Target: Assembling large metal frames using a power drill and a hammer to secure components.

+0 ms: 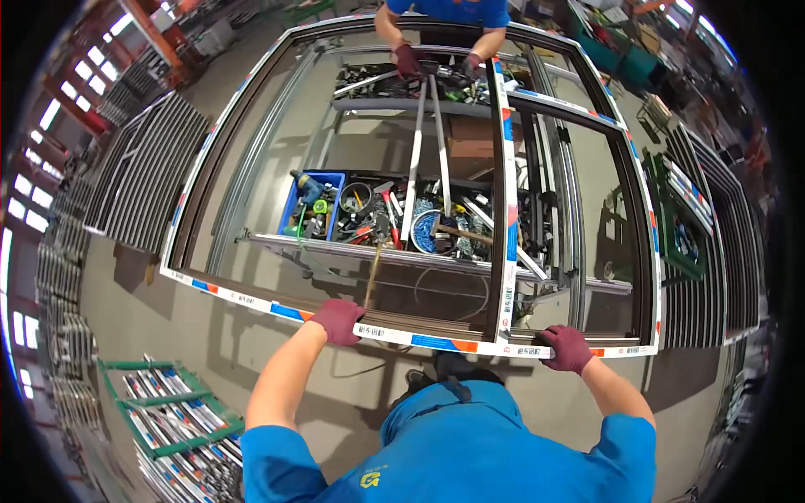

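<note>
A large dark brown window frame point(428, 341), its edges covered with white, blue and orange protective film, lies flat over a metal work stand. My left hand point(338, 322), in a dark red glove, is closed over the near rail, left of its middle. Farther right on the same rail, my right hand point(568, 349), also gloved, is wrapped around it near the corner. The fingertips of both hands are partly hidden by the rail. A mullion point(507, 210) runs away from me between the long sides, with a crossbar point(566, 109) joining it on the right.
Across the frame, a person in blue point(449, 10) has gloved hands by the far tool tray. Under the frame are a blue bin point(334, 189) with a drill, a bowl of blue fasteners point(426, 235) and a hammer point(461, 232). Green racks of profiles point(168, 398) stand at lower left.
</note>
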`<act>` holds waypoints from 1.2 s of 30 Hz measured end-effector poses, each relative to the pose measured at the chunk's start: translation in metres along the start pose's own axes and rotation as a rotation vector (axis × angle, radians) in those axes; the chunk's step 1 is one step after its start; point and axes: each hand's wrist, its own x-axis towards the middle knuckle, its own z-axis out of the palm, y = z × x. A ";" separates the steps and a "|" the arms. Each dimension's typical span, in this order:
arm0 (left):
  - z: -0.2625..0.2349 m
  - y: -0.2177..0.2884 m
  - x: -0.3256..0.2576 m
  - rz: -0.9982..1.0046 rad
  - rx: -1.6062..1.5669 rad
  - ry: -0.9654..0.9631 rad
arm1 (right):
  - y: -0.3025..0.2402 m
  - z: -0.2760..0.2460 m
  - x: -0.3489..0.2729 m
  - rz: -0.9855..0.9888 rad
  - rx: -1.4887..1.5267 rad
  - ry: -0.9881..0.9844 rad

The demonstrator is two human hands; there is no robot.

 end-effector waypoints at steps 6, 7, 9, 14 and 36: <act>-0.002 -0.001 0.001 0.012 -0.100 0.045 | 0.009 0.004 0.000 0.009 -0.006 -0.022; 0.000 -0.002 0.003 0.020 -0.089 0.044 | 0.007 0.000 0.000 0.016 -0.018 -0.050; 0.004 -0.006 0.005 0.031 -0.051 0.025 | 0.007 -0.001 -0.002 0.027 -0.012 -0.053; 0.010 -0.005 0.002 0.036 -0.060 0.058 | 0.007 -0.001 -0.003 0.023 0.001 -0.083; 0.014 -0.009 0.006 0.011 -0.055 0.037 | 0.009 -0.006 0.001 0.017 0.036 -0.070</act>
